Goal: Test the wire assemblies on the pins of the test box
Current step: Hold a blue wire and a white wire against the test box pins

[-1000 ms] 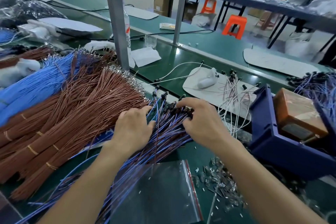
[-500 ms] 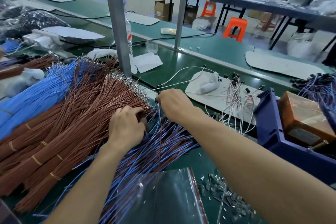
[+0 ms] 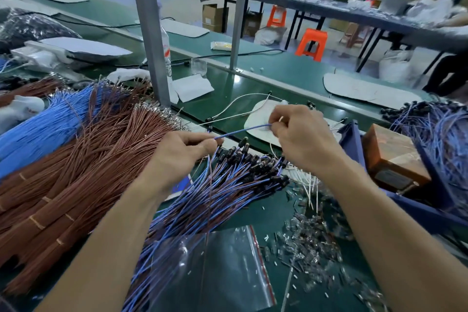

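My left hand [image 3: 182, 157] and right hand [image 3: 304, 139] each pinch an end of one blue wire [image 3: 243, 131], stretched crosswise above the bench [image 3: 253, 78]; the brown box [image 3: 390, 154], presumably the tester, lies nearer my right hand.

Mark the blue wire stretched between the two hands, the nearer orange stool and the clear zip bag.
blue wire [image 3: 243, 131]: head view, middle of the taut stretch.
nearer orange stool [image 3: 314, 33]: head view, seat top.
zip bag [image 3: 228, 273]: head view, clear front face.

The left hand [image 3: 177, 157], right hand [image 3: 305, 140] and both forearms [image 3: 114, 235] appear bare throughout.
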The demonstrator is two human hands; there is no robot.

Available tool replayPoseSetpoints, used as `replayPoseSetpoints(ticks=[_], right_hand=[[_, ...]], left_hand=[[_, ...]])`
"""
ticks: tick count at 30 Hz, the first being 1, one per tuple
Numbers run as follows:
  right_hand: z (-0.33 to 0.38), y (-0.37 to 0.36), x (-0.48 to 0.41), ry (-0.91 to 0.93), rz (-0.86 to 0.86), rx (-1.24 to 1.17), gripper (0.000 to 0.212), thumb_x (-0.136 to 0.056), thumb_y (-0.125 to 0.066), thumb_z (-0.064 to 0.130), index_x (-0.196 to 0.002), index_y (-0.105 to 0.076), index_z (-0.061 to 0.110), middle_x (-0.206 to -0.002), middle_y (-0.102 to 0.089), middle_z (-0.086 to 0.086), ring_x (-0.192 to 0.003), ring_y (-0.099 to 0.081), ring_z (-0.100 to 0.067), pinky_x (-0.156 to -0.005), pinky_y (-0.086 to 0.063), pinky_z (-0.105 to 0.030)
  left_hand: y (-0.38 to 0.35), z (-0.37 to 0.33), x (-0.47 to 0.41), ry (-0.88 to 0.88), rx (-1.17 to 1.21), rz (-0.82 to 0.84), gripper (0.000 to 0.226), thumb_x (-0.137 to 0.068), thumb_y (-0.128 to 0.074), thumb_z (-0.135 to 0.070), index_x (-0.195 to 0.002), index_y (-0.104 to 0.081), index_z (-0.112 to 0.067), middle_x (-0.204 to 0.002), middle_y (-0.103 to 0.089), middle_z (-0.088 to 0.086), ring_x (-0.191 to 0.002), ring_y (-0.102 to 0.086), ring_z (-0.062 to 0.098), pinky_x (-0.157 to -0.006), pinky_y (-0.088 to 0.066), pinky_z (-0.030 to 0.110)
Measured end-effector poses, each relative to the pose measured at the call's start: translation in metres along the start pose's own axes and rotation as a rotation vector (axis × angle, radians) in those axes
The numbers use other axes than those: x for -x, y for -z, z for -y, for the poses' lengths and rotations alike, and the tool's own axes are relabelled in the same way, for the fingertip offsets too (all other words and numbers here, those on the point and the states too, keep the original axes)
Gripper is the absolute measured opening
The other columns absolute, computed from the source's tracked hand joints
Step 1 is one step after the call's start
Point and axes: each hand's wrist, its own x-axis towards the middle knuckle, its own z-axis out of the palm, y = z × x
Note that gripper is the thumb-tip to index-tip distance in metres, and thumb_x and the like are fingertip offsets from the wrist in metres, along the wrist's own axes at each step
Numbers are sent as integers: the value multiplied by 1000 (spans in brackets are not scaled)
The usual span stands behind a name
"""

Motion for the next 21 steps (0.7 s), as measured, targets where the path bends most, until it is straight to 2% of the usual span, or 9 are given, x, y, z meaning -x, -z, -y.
replayPoseSetpoints(ticks=[2, 5, 6, 8, 11, 14, 15, 17, 21], right_hand=[[-13, 18, 16, -63, -61, -11, 21, -97, -57, 20, -82, -69, 28, -73, -69, 5, -54, -52, -11, -55, -40, -30], [-27, 46, 52, -127, -95, -42, 27, -99, -57, 15, -87, -76, 31, -60, -65, 12, -44, -53, -4, -39, -33, -15], [-31, 54, 66, -139, -57, -54, 28, -99, -57, 13, -91, -76, 31, -56, -60, 12, -41, -51, -1, -36, -32, -14], [-33, 68, 91, -154, 84, 12, 30, -99, -58, 10, -102, -75, 35, -60, -54, 14, -42, -52, 6, -35, -33, -12], [-30, 85, 120, -173, 177, 149, 59, -93, -58, 1, -133, -59, 44, -66, -62, 7, -55, -59, -2, -47, -43, -17], [-31, 101, 148, -209, 76, 382, 96, -81, -56, -15, -154, -34, 42, -101, -70, 0, -88, -64, -19, -80, -53, -36], [-34, 105, 158, -186, 24, 474, 98, -78, -58, -14, -156, -32, 39, -114, -69, -2, -102, -62, -24, -92, -49, -39], [-39, 107, 177, -154, -4, 479, 95, -77, -61, -7, -156, -31, 38, -129, -64, 1, -117, -55, -23, -105, -42, -39], [-52, 90, 197, -234, -26, 130, 88, -86, -49, -2, -150, -27, 54, -98, -60, 10, -85, -59, -16, -77, -50, -30]], left_hand=[[7, -13, 6, -4, -40, 3, 36, -91, -76, -14, -76, -81, -47, -70, -75, -17, -62, -66, -6, -60, -47, 6], [6, -35, 15, -63, -219, -94, 26, -85, -82, -31, -79, -78, -56, -77, -77, -18, -81, -73, 9, -80, -59, 31], [-1, -42, 20, -89, -249, -106, 27, -84, -83, -35, -77, -76, -60, -75, -76, -18, -80, -73, 13, -80, -57, 32], [-21, -55, 31, -162, -268, -75, 31, -82, -83, -37, -74, -71, -65, -71, -75, -21, -68, -69, 6, -64, -52, 19], [-62, -69, 50, -211, -230, 75, 24, -82, -83, -37, -84, -74, -59, -72, -74, -25, -69, -68, -5, -66, -49, 19], [-104, -74, 66, -239, -152, 233, 21, -86, -81, -34, -86, -77, -54, -75, -78, -11, -70, -71, 17, -65, -54, 37], [-119, -75, 72, -246, -128, 279, 17, -86, -81, -33, -87, -79, -50, -73, -77, -5, -62, -66, 24, -58, -52, 39], [-151, -78, 86, -281, -71, 347, 11, -88, -80, -27, -89, -83, -37, -66, -74, -6, -49, -55, 16, -48, -43, 27], [-205, -82, 111, -381, -25, 424, 15, -89, -75, -22, -98, -84, -30, -73, -77, -10, -63, -69, 11, -58, -54, 32]])
